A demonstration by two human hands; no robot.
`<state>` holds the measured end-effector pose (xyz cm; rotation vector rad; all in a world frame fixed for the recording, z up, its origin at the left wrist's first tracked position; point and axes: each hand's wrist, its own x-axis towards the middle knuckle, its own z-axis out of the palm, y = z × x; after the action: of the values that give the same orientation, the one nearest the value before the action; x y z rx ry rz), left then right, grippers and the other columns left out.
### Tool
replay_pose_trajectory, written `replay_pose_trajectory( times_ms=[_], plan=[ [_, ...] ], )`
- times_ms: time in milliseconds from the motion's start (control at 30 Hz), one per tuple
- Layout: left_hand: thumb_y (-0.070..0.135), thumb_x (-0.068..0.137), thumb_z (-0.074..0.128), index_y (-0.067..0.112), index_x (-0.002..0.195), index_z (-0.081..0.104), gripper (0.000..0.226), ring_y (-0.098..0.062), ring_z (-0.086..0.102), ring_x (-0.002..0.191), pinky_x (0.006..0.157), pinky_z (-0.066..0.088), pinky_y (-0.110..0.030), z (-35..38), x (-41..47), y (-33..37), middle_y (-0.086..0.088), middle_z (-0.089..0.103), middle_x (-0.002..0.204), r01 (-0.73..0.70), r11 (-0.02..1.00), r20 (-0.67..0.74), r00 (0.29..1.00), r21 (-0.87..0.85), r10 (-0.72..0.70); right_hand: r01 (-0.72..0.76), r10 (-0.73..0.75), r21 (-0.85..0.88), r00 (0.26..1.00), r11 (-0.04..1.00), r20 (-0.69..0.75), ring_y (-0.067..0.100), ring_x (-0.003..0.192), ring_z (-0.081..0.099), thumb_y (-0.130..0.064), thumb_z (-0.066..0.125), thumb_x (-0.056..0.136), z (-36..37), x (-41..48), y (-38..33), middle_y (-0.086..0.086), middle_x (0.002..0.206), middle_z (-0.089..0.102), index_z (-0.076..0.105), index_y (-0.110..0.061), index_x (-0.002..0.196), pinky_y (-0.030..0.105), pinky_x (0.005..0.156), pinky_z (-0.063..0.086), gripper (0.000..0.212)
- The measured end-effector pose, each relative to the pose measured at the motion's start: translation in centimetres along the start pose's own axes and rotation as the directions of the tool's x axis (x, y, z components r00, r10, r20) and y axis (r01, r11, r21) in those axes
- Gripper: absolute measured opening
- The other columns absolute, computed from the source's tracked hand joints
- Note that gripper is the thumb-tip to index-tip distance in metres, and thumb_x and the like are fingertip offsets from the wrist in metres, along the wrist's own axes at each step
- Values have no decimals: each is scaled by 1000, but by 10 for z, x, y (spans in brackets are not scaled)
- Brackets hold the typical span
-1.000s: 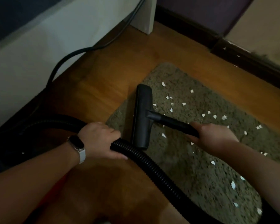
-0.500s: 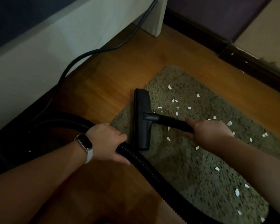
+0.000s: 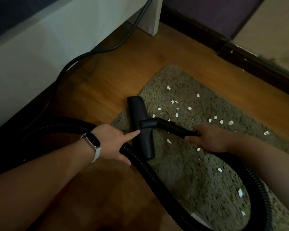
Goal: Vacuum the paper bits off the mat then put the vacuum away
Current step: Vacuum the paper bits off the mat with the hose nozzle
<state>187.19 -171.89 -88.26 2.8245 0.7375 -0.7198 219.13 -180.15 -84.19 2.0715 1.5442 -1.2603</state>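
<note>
A black vacuum floor nozzle [image 3: 140,125] lies along the left edge of a shaggy olive mat [image 3: 198,172]. White paper bits [image 3: 189,108] are scattered over the mat, mostly to the right of the nozzle. My right hand [image 3: 210,139] grips the black wand [image 3: 175,128] that joins the nozzle. My left hand [image 3: 113,142], with a watch on the wrist, holds the ribbed black hose [image 3: 145,174] just left of the nozzle, its index finger stretched out and touching the nozzle. The hose loops round under my right forearm.
A white bed frame [image 3: 57,40] with a leg [image 3: 150,19] stands at the left and back. A dark cable [image 3: 93,52] runs along the wooden floor [image 3: 107,84] beside it. A dark skirting board [image 3: 240,52] lines the wall at the far right.
The nozzle has slid a little toward the mat's left edge. My left index finger has stretched out onto the nozzle. The view has shifted slightly.
</note>
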Motion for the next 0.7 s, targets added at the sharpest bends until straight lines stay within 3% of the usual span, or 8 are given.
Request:
replay_pose_trajectory(
  times_ms=[100,200,333,500,567,600,633,700],
  plan=[
    [94,69,31,41,149,-16,107,-12,57,68,63,52,-34,2,3,-4,8,57,79,29,1000,34,999,-7,-29,-31,19,162,997,986,77,24,64,73,-59,48,96,1,-3,3,12,82,75,57,-11,99,36,68,59,49],
    [94,69,32,42,148,-19,107,-12,56,66,59,50,-32,-1,6,-5,7,56,79,34,999,52,998,2,-35,-6,6,8,999,1000,-38,18,60,68,-59,48,96,12,-2,2,7,77,71,61,-16,97,32,63,54,45],
    [93,69,34,41,147,-23,110,-12,55,64,57,48,-32,-1,8,-5,7,57,78,22,999,65,998,25,-24,-21,-28,-201,971,979,-236,14,67,62,-62,43,95,36,-3,5,-4,76,59,55,-24,108,32,61,53,42],
    [92,70,35,39,149,-20,109,-11,54,63,53,43,-29,6,7,-6,8,56,76,-1,999,67,998,44,-2,-53,-47,-294,945,954,-323,18,72,59,-63,40,95,56,0,9,-6,82,53,45,-24,117,29,60,48,45],
    [92,70,33,36,152,0,104,-11,55,66,52,40,-29,5,7,-7,8,57,78,-13,997,24,1000,75,11,-43,-70,-317,939,947,-336,20,73,58,-59,41,97,58,-1,9,-4,86,54,43,-24,121,29,60,47,43],
    [93,70,31,34,147,22,98,-12,57,68,56,44,-30,4,7,-8,9,59,80,-23,996,-13,1000,83,24,-35,-81,-325,937,945,-340,20,74,58,-58,41,98,58,-2,9,-3,87,56,42,-25,123,30,61,49,42],
    [93,69,30,31,132,42,89,-13,60,72,62,49,-31,4,6,-10,10,60,83,-43,994,-54,997,96,48,-25,-93,-325,935,945,-342,20,73,59,-57,41,98,58,-4,11,-3,88,57,42,-25,125,31,62,51,41],
    [93,69,28,27,101,56,79,-13,62,72,70,51,-32,5,3,-11,10,62,82,-87,991,-175,979,101,104,6,-113,-297,932,955,-344,19,72,60,-56,42,98,58,-6,14,-4,86,57,43,-27,126,32,63,54,41]
  ],
)
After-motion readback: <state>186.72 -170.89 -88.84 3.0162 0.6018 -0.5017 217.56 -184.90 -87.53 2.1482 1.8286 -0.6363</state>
